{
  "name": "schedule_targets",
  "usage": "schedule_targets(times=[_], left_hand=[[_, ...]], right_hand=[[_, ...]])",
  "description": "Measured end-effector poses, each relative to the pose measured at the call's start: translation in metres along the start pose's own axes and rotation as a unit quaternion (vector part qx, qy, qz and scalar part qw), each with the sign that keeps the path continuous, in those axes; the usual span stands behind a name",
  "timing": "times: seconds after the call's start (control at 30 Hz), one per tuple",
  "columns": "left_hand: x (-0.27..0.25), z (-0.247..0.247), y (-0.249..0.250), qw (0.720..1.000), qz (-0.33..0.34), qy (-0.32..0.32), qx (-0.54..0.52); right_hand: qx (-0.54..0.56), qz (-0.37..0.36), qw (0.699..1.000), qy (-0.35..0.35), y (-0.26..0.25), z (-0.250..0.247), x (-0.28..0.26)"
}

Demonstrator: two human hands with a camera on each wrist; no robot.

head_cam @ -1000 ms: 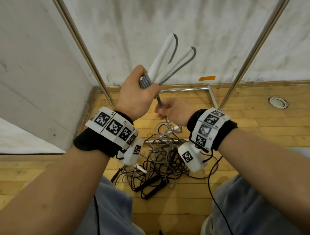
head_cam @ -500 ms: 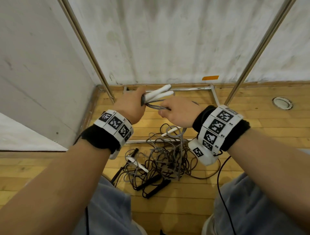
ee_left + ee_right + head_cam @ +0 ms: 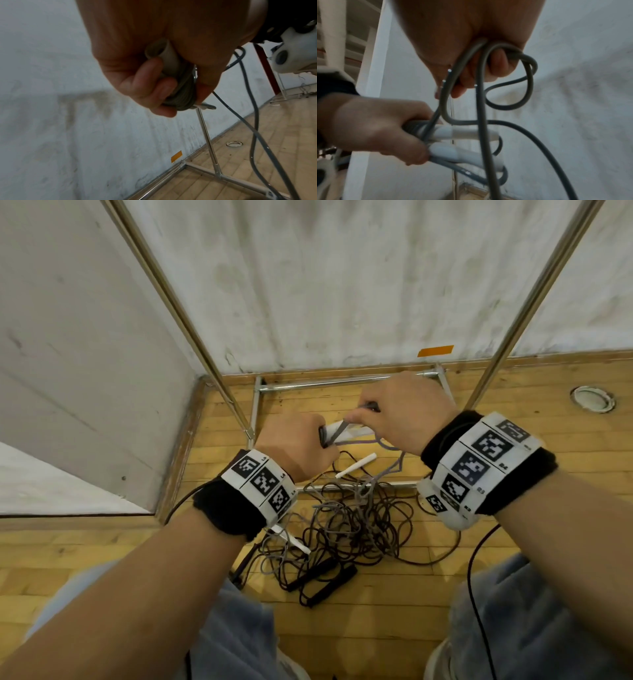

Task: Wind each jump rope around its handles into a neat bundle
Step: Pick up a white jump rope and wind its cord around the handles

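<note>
- Left hand (image 3: 296, 448) fisted round two white handles (image 3: 462, 133), held level above the floor, grey rope (image 3: 513, 125) coiled at their base.
- Right hand (image 3: 402, 414) just beside it, fingers curled tight on a loop of that rope.
- Tangled pile of ropes (image 3: 342, 529) on wooden floor (image 3: 376, 628) below, with black handles (image 3: 322, 580).

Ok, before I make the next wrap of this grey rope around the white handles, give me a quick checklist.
1. Left hand grips both white handles together: ok.
2. Wraps already on the handles sit tight under the left fingers: ok.
3. Right hand holds the grey rope: ok.
4. Rope in the right hand is free of loops: not ok, it curls into a loop.
5. Trailing rope is free of the tangled pile on the floor: cannot tell.
</note>
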State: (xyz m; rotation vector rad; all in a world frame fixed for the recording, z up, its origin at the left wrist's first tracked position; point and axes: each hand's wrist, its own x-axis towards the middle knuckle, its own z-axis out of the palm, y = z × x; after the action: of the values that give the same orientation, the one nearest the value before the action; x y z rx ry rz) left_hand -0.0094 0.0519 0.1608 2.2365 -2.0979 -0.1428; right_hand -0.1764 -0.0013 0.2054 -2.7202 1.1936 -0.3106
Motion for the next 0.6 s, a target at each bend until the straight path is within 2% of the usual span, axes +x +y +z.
schedule_targets(times=[0.13,0.23,0.33,0.43,0.53,0.6], left_hand=[[-0.003,-0.009,0.003,0.998,0.031,-0.021,-0.051],[-0.007,-0.021,0.003,0.987,0.094,-0.050,-0.124],[-0.011,-0.032,0.003,0.976,0.117,-0.059,-0.174],[-0.015,-0.041,0.007,0.971,0.116,-0.037,-0.208],[-0.018,-0.051,0.004,0.970,0.107,-0.026,-0.217],[-0.018,-0.057,0.000,0.976,0.107,-0.046,-0.185]], right_hand=[[-0.010,0.070,0.997,0.027,0.017,-0.011,0.005],[0.102,0.113,0.988,-0.019,0.034,-0.019,0.009],[0.234,0.105,0.965,-0.050,0.040,-0.018,0.011],[0.308,0.097,0.944,-0.068,0.039,-0.011,0.014],[0.315,0.079,0.942,-0.082,0.036,-0.004,0.017],[0.284,0.080,0.951,-0.094,0.042,-0.002,0.017]])
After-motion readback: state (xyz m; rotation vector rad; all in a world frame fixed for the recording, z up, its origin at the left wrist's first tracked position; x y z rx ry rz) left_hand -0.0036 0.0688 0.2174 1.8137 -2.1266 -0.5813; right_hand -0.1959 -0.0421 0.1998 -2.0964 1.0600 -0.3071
